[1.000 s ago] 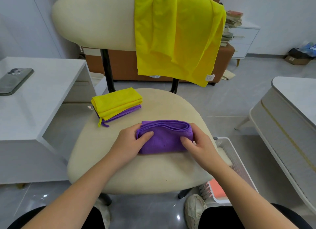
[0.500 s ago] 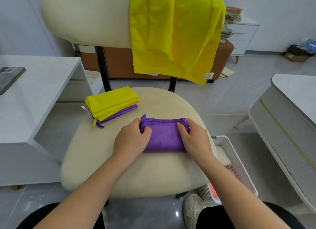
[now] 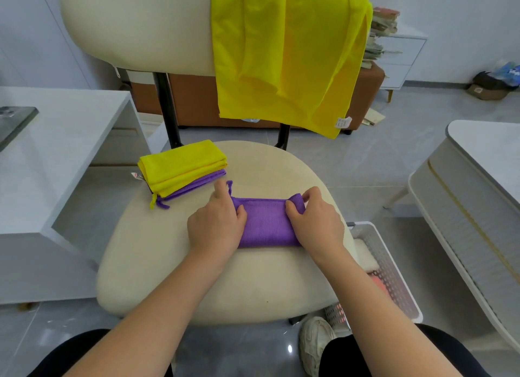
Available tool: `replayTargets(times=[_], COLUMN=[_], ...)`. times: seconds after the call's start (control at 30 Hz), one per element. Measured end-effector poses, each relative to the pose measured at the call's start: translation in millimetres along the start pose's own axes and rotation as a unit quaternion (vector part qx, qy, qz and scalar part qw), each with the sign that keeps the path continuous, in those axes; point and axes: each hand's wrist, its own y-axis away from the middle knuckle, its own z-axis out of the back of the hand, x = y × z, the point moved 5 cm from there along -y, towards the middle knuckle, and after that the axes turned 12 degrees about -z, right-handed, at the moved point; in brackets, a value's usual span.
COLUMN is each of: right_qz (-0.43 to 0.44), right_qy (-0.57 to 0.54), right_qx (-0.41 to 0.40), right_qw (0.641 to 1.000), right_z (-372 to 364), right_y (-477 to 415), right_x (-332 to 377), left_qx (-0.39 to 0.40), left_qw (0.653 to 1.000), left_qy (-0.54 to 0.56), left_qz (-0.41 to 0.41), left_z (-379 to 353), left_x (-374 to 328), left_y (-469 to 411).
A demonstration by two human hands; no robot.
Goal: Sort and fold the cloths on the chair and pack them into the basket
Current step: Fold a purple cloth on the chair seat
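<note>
Both hands have slid back; left hand (image 3: 216, 230) and right hand (image 3: 315, 224) pinch the folded purple cloth (image 3: 267, 224) mid-seat; a folded stack (image 3: 180, 171) waits back-left; yellow cloth (image 3: 287, 52) unfolded on the backrest; basket (image 3: 391, 264) barely filled.

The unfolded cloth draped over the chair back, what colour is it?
Yellow: the draped cloth shows plainly in the head view.

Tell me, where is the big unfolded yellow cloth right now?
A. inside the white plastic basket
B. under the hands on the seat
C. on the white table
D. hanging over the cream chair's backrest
D: the big unfolded yellow cloth drapes over the cream chair's backrest, while both hands press the folded purple cloth on the seat.
</note>
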Motion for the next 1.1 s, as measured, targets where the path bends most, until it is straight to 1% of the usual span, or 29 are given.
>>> replayTargets(times=[0.07,0.1,0.17,0.23,0.37,0.47,0.53,0.57,0.63,0.67,0.7,0.73,0.77,0.8,0.83,0.9,1.0,1.1], right_qz=[0.003,0.004,0.006,0.012,0.025,0.045,0.067,0.088,0.174,0.223,0.266,0.3,0.322,0.333,0.336,0.322,0.308,0.32], right_qy=[-0.003,-0.009,-0.02,-0.022,-0.023,-0.009,-0.039,-0.068,-0.116,-0.123,-0.116,-0.091,-0.042,0.021,0.082,0.151,0.158,0.154], right_qx=[-0.008,-0.011,-0.015,-0.019,-0.036,-0.068,-0.09,-0.098,-0.118,-0.116,-0.093,-0.047,0.014,0.071,0.111,0.14,0.145,0.157], right_qw=[1.0,1.0,1.0,1.0,0.999,0.997,0.993,0.989,0.971,0.96,0.952,0.948,0.946,0.94,0.932,0.924,0.927,0.922], right_z=[2,2,3,4,5,6,10,13,23,27,26,20,11,0,-10,-21,-20,-19], right_y=[1,1,1,1,2,1,-2,-3,1,6,13,18,24,29,33,34,31,29], right_x=[0,0,-1,0,0,0,-1,-1,5,9,13,16,16,13,8,-2,-7,-10], left_qx=[-0.046,-0.061,-0.075,-0.083,-0.066,-0.05,-0.067,-0.083,-0.095,-0.087,-0.066,-0.025,0.035,0.097,0.145,0.2,0.195,0.202], left_qw=[0.996,0.991,0.981,0.976,0.969,0.97,0.969,0.966,0.955,0.948,0.942,0.94,0.939,0.936,0.931,0.923,0.925,0.923], left_qy=[-0.003,-0.02,-0.056,-0.076,-0.093,-0.094,-0.076,-0.056,0.007,0.031,0.039,0.027,0.001,-0.024,-0.036,-0.027,-0.027,-0.02], left_qz=[-0.075,-0.115,-0.167,-0.189,-0.218,-0.221,-0.226,-0.239,-0.28,-0.305,-0.326,-0.339,-0.343,-0.338,-0.334,-0.327,-0.327,-0.326], left_z=[1,1,-1,1,-1,-3,1,5,10,10,4,-4,-13,-20,-25,-29,-28,-24], left_x=[-1,-2,-4,-6,-8,-6,-5,-6,-12,-16,-17,-19,-19,-18,-17,-14,-13,-12], left_y=[-2,-2,-1,1,3,3,3,4,9,12,15,18,20,22,24,26,25,21])
